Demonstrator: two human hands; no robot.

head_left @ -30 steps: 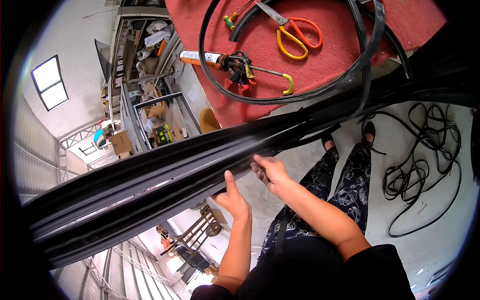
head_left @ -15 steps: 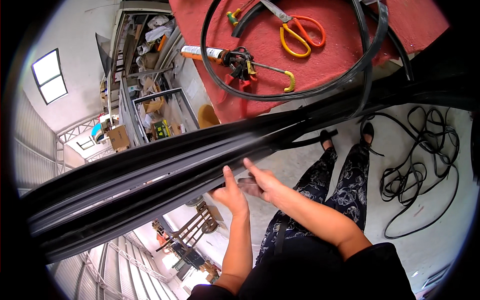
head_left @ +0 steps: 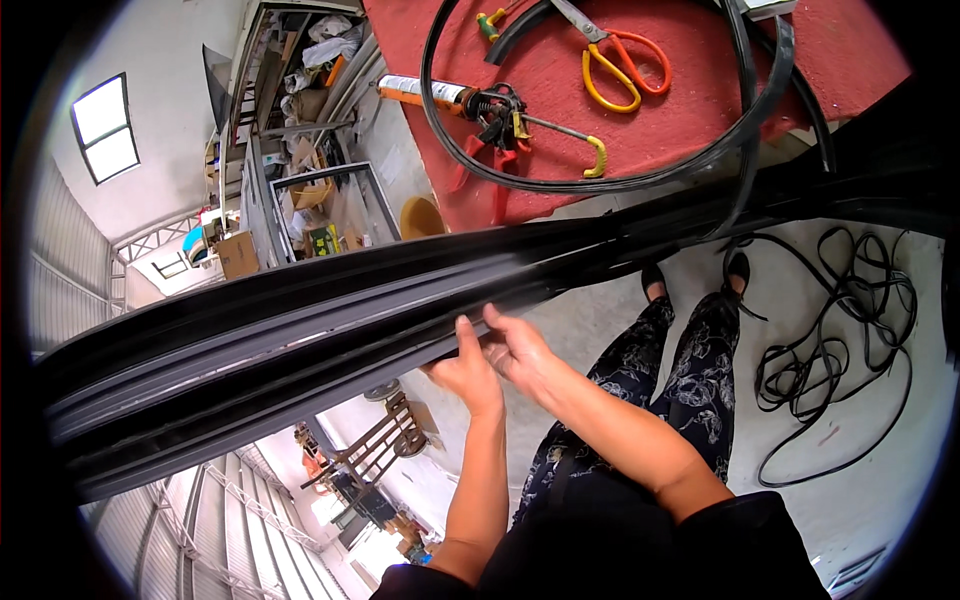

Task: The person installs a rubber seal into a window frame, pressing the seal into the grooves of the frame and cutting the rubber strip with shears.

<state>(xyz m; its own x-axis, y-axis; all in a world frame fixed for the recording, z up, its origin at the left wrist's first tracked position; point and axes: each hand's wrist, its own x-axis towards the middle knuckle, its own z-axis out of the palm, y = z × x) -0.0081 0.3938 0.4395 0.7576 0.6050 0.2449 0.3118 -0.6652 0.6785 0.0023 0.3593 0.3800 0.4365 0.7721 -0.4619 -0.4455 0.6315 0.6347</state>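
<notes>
- Head view: my left hand (head_left: 472, 378) grips the near edge of the black bar (head_left: 330, 350), thumb uppermost.
- My right hand (head_left: 518, 352): just beside it; closure cannot be told.
- Bar position: before me, near the red table (head_left: 830, 70).

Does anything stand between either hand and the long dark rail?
Nothing visible does. The left hand has its thumb over the near edge of the dark rail; the right hand is close beside it. The scissors and caulking gun lie on the red table, beyond the rail.
</notes>
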